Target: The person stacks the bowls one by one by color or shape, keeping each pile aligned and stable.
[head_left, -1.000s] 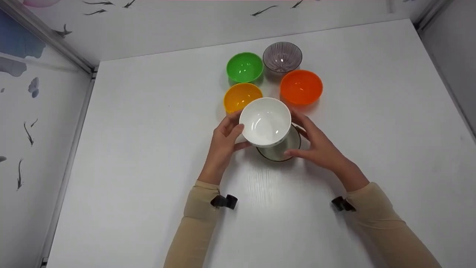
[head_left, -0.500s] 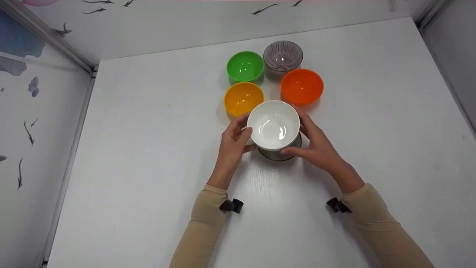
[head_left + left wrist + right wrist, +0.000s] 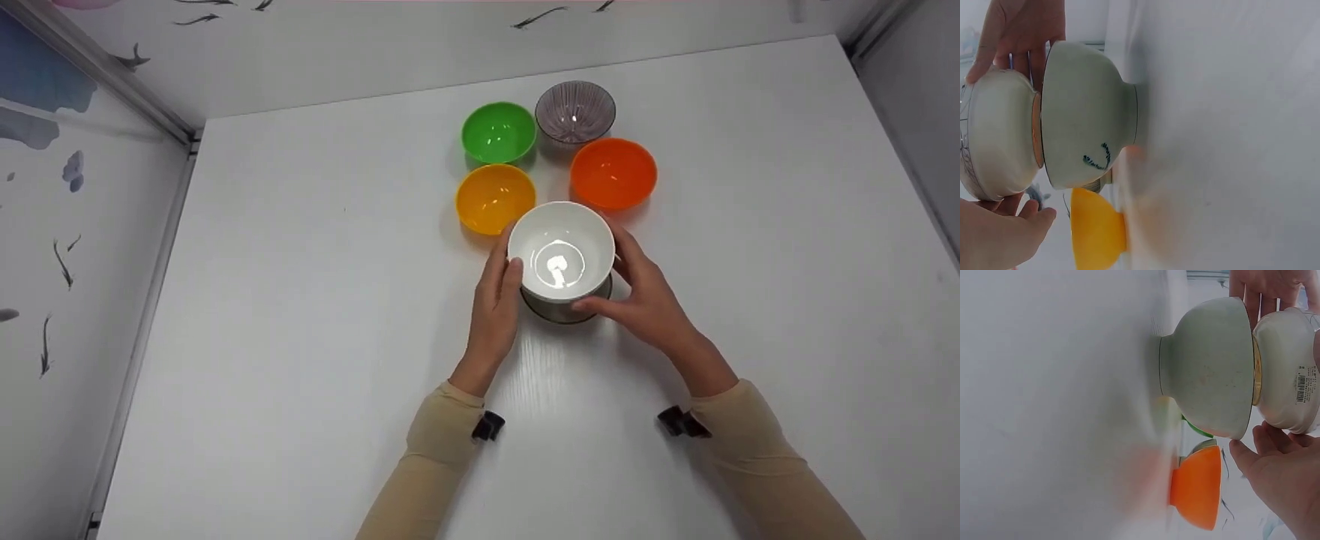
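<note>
A white bowl (image 3: 562,244) is held between both hands, its mouth facing up. My left hand (image 3: 495,307) grips it from the left, thumb near the rim. On the opposite side my right hand (image 3: 645,300) holds it, thumb across the near wall and fingers behind. Directly beneath stands a larger pale grey-green bowl (image 3: 1084,107) with a dark rim line and a blue sprig. The wrist views show the white bowl's foot (image 3: 1257,371) right at the lower bowl's rim. A barcode label (image 3: 1304,385) is on the white bowl's side.
Just beyond the hands are a yellow bowl (image 3: 495,199) at left and an orange bowl (image 3: 613,174) at right. Farther back stand a green bowl (image 3: 499,133) and a purplish ribbed glass bowl (image 3: 575,112). A wall panel (image 3: 390,49) borders the white table (image 3: 285,300) behind.
The white bowl has moved right, over the grey-green bowl, covering more of it. My left hand has moved right with it, and my right hand now lies closer around its near side.
</note>
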`<state>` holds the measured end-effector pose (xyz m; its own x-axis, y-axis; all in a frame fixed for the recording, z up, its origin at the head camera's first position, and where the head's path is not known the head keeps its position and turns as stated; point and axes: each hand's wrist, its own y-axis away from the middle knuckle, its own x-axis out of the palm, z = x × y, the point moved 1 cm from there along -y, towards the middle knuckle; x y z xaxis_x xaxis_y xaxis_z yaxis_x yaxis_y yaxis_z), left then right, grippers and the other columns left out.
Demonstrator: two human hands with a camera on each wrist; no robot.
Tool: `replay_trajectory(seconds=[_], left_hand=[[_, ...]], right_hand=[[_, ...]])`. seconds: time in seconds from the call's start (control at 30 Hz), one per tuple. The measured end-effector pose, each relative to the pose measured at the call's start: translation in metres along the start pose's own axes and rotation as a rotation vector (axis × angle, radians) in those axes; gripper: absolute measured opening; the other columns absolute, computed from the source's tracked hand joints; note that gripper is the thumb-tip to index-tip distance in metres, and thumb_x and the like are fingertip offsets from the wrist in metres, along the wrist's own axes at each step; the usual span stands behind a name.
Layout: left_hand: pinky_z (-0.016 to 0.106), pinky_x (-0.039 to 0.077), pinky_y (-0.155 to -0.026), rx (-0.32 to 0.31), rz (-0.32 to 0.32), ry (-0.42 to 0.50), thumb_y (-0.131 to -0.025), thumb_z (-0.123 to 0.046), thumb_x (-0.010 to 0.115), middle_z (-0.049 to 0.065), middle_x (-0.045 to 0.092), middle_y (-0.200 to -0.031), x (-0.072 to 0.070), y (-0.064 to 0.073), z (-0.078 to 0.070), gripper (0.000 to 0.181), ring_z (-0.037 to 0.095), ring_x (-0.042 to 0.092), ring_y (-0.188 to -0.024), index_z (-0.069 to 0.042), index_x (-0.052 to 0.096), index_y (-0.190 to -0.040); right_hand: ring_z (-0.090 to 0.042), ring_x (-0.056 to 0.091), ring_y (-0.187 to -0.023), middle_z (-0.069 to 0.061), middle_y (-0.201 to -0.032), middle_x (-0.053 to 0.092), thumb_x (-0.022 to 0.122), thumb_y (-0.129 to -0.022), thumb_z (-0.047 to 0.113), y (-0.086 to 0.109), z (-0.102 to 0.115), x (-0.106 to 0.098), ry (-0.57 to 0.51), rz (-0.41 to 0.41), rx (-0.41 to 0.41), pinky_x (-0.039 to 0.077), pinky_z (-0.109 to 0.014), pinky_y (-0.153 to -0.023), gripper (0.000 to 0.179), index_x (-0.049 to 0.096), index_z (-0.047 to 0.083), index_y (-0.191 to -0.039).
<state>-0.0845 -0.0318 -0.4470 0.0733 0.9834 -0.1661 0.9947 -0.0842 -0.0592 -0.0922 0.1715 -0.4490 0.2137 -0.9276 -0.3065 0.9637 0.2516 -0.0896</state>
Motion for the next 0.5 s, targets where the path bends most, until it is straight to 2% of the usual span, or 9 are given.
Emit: replay_trajectory(seconds=[0.17,0.3,0.5], left_hand=[[0.034,0.018,-0.128,-0.061,0.028,0.029,-0.109,-0.032,0.028,-0.004,0.027,-0.165,0.007,0.001,0.006,0.053,0.012,0.026,-0.153,-0.018,0.022,-0.16],[0.036,0.016,-0.129,-0.064,0.05,0.034,-0.11,-0.037,0.025,-0.004,0.024,-0.166,0.01,0.003,0.011,0.055,0.012,0.023,-0.153,-0.018,0.019,-0.161],[0.038,0.016,-0.129,-0.041,0.043,0.023,-0.11,-0.037,0.024,0.002,0.026,-0.166,0.012,0.004,0.018,0.055,0.014,0.024,-0.153,-0.014,0.021,-0.16]], right_hand=[[-0.019,0.037,-0.147,0.001,-0.158,0.039,0.09,-0.073,0.016,0.004,-0.005,0.0,0.0,0.008,0.018,0.033,-0.05,-0.121,0.107,0.025,0.017,-0.158],[-0.022,0.033,-0.149,-0.001,-0.16,0.036,0.089,-0.074,0.017,0.007,-0.007,0.001,0.018,0.013,0.025,0.032,-0.054,-0.121,0.107,0.024,0.017,-0.159],[-0.024,0.031,-0.15,-0.002,-0.162,0.033,0.089,-0.074,0.019,0.009,-0.011,0.001,0.049,0.033,0.056,0.032,-0.053,-0.121,0.108,0.022,0.017,-0.159]])
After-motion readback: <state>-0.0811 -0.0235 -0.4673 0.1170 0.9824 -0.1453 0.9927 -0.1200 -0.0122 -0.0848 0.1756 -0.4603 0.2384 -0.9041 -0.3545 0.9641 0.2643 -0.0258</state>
